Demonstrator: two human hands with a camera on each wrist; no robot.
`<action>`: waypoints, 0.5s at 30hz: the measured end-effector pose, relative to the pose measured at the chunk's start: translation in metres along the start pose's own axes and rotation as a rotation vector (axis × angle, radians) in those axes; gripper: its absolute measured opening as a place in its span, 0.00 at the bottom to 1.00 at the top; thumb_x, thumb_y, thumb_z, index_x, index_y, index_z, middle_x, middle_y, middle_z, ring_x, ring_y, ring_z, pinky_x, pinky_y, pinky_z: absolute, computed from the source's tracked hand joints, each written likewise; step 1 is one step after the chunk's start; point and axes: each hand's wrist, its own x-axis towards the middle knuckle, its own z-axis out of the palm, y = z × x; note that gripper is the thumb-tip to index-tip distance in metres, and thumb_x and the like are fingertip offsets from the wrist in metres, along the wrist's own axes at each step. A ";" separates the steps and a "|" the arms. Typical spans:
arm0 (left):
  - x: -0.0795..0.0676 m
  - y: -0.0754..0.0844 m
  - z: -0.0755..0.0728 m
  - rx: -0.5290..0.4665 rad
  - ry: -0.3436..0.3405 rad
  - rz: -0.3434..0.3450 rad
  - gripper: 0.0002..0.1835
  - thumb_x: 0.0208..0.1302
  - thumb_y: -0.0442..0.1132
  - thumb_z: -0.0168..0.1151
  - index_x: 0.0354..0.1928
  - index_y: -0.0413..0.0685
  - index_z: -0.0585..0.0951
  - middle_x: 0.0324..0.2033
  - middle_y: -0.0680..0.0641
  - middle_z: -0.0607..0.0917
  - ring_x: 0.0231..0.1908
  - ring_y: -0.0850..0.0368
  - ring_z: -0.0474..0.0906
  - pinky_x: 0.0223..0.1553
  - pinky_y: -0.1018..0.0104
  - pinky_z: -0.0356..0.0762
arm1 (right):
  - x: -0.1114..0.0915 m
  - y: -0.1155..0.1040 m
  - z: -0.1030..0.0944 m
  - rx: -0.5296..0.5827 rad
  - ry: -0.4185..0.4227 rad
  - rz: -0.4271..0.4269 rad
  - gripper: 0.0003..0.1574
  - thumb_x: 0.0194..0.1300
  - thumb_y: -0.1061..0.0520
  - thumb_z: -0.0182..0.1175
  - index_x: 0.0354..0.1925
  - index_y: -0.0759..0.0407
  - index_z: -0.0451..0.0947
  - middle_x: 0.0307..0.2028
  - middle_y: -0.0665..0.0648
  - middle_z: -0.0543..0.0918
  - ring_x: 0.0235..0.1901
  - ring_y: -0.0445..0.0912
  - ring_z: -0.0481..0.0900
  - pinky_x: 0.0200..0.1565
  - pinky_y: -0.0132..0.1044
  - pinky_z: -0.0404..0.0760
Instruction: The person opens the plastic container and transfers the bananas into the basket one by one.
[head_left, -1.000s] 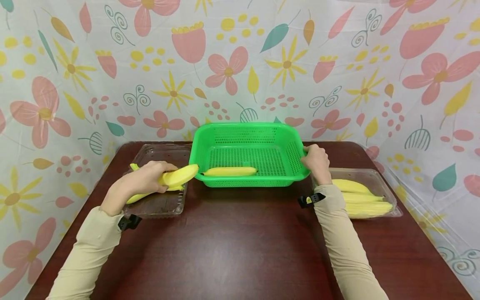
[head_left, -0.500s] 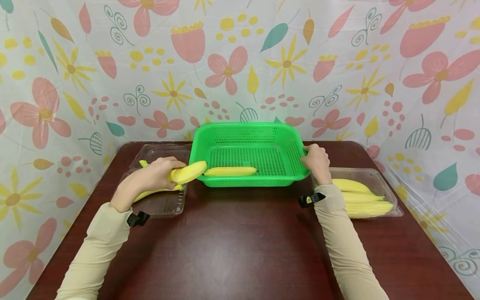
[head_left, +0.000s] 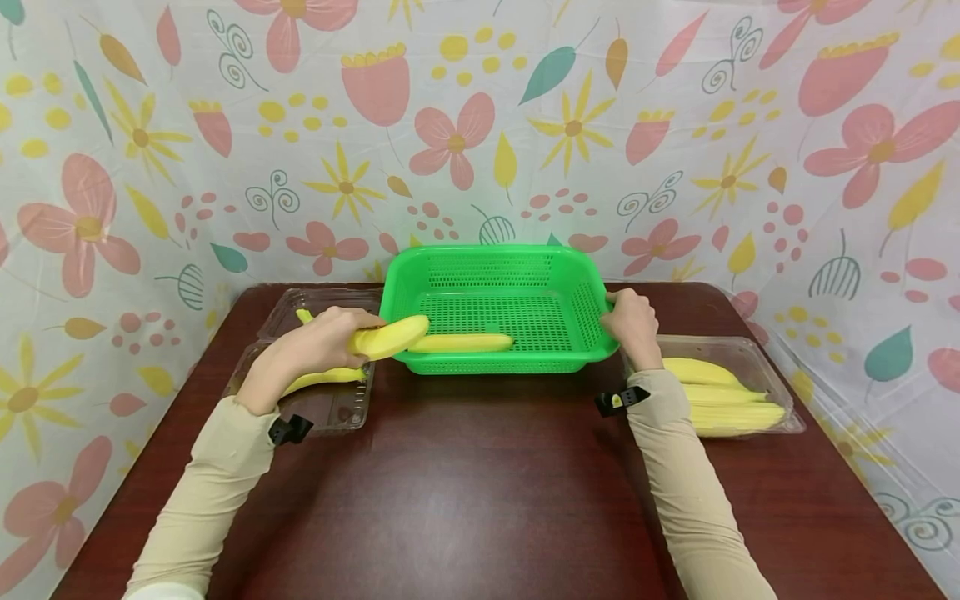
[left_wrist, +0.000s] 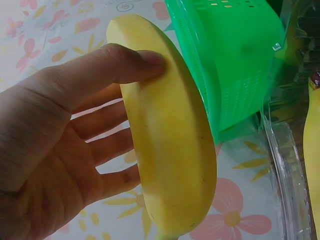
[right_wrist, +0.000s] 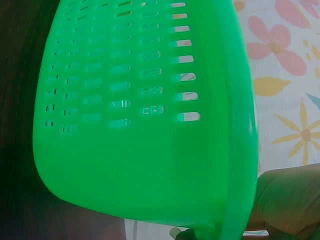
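My left hand (head_left: pixel 326 337) grips a yellow banana (left_wrist: pixel 167 135), thumb on one side and fingers on the other. In the head view this banana overlaps the near left corner of the green plastic basket (head_left: pixel 495 364). Inside the basket, along its near side, lies another banana (head_left: pixel 468 342). My right hand (head_left: pixel 633 323) holds the basket's right rim; in the right wrist view the hand is mostly hidden behind the green wall (right_wrist: pixel 140 170). Under my left hand, a banana (head_left: pixel 322 379) lies in the left clear plastic container (head_left: pixel 348 412), partly covered by the hand.
On the right stands another clear plastic container (head_left: pixel 750 354) with several bananas (head_left: pixel 723 396) in it. All of it rests on a dark red-brown table (head_left: pixel 465 492). A flower-printed cloth (head_left: pixel 480 125) hangs right behind the table's far edge.
My left hand has moved right with the banana, from over the left container to the basket's near left corner. The right hand and the basket have stayed put.
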 end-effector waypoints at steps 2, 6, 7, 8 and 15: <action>0.002 0.001 0.000 -0.002 0.006 0.003 0.26 0.45 0.26 0.71 0.52 0.34 0.81 0.44 0.40 0.85 0.36 0.52 0.77 0.39 0.59 0.74 | 0.000 0.000 0.000 0.002 0.000 0.001 0.36 0.57 0.66 0.47 0.66 0.62 0.69 0.56 0.74 0.76 0.21 0.54 0.68 0.21 0.39 0.63; 0.006 0.001 0.000 -0.011 0.009 0.001 0.26 0.46 0.26 0.71 0.52 0.35 0.80 0.44 0.41 0.85 0.35 0.52 0.76 0.39 0.59 0.73 | 0.000 -0.001 0.000 0.001 0.001 0.009 0.36 0.58 0.66 0.47 0.66 0.61 0.69 0.57 0.74 0.76 0.22 0.54 0.68 0.22 0.40 0.63; 0.007 0.001 0.000 -0.014 0.009 0.000 0.26 0.46 0.26 0.71 0.53 0.36 0.80 0.44 0.41 0.85 0.35 0.53 0.76 0.38 0.59 0.73 | 0.000 -0.001 0.000 0.001 0.000 0.011 0.36 0.58 0.66 0.47 0.66 0.61 0.69 0.57 0.74 0.75 0.22 0.54 0.67 0.22 0.40 0.63; 0.008 0.001 0.000 -0.018 0.009 -0.001 0.26 0.46 0.26 0.70 0.53 0.36 0.80 0.44 0.42 0.85 0.35 0.53 0.75 0.38 0.60 0.73 | 0.000 -0.001 0.000 0.000 -0.002 0.012 0.36 0.58 0.66 0.47 0.66 0.61 0.68 0.57 0.74 0.75 0.22 0.54 0.67 0.22 0.40 0.63; 0.014 0.000 0.001 -0.023 0.014 0.004 0.27 0.47 0.28 0.70 0.55 0.37 0.79 0.45 0.42 0.84 0.34 0.53 0.74 0.37 0.61 0.71 | 0.001 0.000 0.001 -0.006 0.003 0.003 0.35 0.58 0.66 0.48 0.66 0.62 0.69 0.57 0.75 0.76 0.23 0.55 0.69 0.22 0.40 0.63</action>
